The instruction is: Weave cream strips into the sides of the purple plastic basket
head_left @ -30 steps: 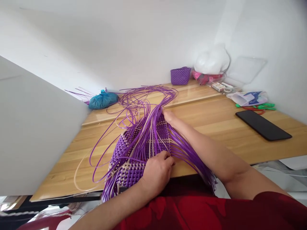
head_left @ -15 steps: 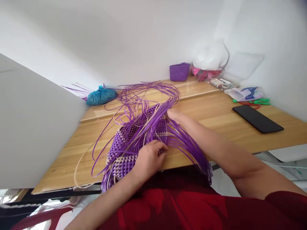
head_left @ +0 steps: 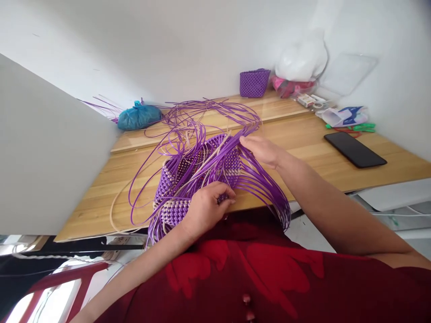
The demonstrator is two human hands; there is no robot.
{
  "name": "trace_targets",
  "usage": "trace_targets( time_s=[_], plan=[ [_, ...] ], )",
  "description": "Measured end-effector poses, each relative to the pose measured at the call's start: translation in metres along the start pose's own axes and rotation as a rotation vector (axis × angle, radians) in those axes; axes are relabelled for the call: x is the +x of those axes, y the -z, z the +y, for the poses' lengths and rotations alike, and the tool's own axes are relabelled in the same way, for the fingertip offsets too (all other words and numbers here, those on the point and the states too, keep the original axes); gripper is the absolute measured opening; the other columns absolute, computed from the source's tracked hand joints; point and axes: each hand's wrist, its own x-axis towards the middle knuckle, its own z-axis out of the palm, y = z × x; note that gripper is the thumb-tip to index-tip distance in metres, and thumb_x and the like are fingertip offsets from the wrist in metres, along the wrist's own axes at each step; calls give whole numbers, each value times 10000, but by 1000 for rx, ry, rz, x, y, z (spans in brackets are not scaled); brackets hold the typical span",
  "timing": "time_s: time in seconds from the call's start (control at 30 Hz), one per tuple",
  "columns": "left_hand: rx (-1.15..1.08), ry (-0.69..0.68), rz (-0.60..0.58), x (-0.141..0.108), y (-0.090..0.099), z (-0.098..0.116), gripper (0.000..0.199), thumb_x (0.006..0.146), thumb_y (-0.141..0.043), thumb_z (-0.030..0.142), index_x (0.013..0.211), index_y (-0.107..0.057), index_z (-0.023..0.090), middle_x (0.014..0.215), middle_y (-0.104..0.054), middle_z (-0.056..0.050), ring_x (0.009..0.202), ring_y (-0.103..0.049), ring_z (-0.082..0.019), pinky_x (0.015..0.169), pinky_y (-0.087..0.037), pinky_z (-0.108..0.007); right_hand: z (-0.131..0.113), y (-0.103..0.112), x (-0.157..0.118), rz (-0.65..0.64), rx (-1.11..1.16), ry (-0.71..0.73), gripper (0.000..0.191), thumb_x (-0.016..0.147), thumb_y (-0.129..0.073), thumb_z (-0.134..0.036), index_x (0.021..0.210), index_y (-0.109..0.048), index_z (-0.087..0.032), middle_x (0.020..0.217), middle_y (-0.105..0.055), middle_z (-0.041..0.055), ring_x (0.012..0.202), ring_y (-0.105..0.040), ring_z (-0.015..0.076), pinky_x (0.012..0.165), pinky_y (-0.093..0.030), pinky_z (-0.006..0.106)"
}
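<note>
A half-woven basket (head_left: 175, 211) in purple and cream plastic strips lies tilted on the table, its opening partly covered by loose strips. My left hand (head_left: 208, 204) is closed on the basket's near edge, thumb and fingers curled around the weave. At the basket's far right side, my right hand (head_left: 261, 150) pinches at the purple strips (head_left: 232, 150) where they leave the weave; some of its fingertips are hidden. Long loose strips spread toward the back of the table, and another bunch hangs over the front edge below my right forearm.
A blue plastic bag (head_left: 139, 117) sits at the back left of the wooden table (head_left: 90, 202). At the back right stand a small purple woven basket (head_left: 254, 84) and a white bag (head_left: 301, 58). A black phone (head_left: 355, 149) lies on the right, near green clips (head_left: 368, 127).
My right hand has shifted slightly outward from the basket's far right side, and more of it shows. My left hand keeps its hold on the near edge. The whole view has tilted down slightly.
</note>
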Motion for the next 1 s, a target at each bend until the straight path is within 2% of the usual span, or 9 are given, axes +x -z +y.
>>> trace_targets(
  time_s=[0.13,0.2,0.4,0.53,0.63,0.7,0.8,0.9,1.0],
  plan=[
    [64,-43,-36,-5,-6,-1,76,850,-665,166,890,-677,229,987,-693,16,910,-645,-136,861,-499,-260,-16,-6,26,21,395,-203,429,1097,-416,-377,839,-666,-142,852,-677,67,721,-633,172,668,-533,252],
    [84,-62,-49,-6,-9,-2,71,862,-652,174,894,-676,233,1004,-692,13,923,-646,-138,858,-503,-256,-33,-8,39,13,321,-168,395,1086,-441,-295,815,-673,-123,828,-678,81,683,-636,165,619,-531,240],
    [138,-112,-87,-5,-14,-5,103,908,-584,186,910,-676,231,1022,-693,-1,933,-651,-144,849,-505,-260,-85,-26,93,-273,-145,152,147,1014,-606,-200,960,-702,-102,893,-681,94,750,-669,186,692,-580,263],
    [91,-67,-82,-4,-10,-5,69,888,-620,198,909,-677,233,1006,-702,8,938,-656,-148,852,-502,-261,-55,-25,123,23,-683,-180,226,990,-676,-283,930,-690,-67,707,-638,102,646,-656,229,635,-573,313],
    [37,-4,-89,-5,-3,-4,55,846,-676,212,895,-676,236,965,-715,18,913,-665,-156,847,-498,-271,-18,-6,126,72,-822,-307,417,976,-691,-454,863,-694,-53,610,-592,102,602,-650,277,641,-563,375],
    [-6,29,-72,-4,2,-5,91,818,-706,225,902,-671,239,933,-723,26,881,-671,-156,836,-495,-275,-6,12,116,127,-890,-268,503,1023,-581,-540,853,-697,-81,581,-570,74,603,-650,265,687,-557,380],
    [-45,80,-63,-1,7,-7,149,783,-726,225,908,-646,230,911,-718,28,821,-665,-149,814,-494,-279,-15,33,78,229,-944,-153,448,1044,-569,-442,781,-684,-98,572,-544,56,652,-650,250,726,-535,351],
    [-85,109,-54,2,9,-8,200,743,-749,219,887,-609,218,893,-706,24,806,-661,-148,804,-499,-279,-35,32,7,246,-642,66,356,1015,-608,-394,794,-669,-122,640,-577,47,610,-619,189,559,-472,236],
    [-111,107,-30,4,11,-7,219,722,-761,219,845,-580,210,865,-694,18,809,-660,-149,793,-499,-275,-33,4,-73,-141,-234,84,470,1007,-542,-548,801,-668,-144,676,-595,52,537,-568,151,452,-380,211]
  ],
)
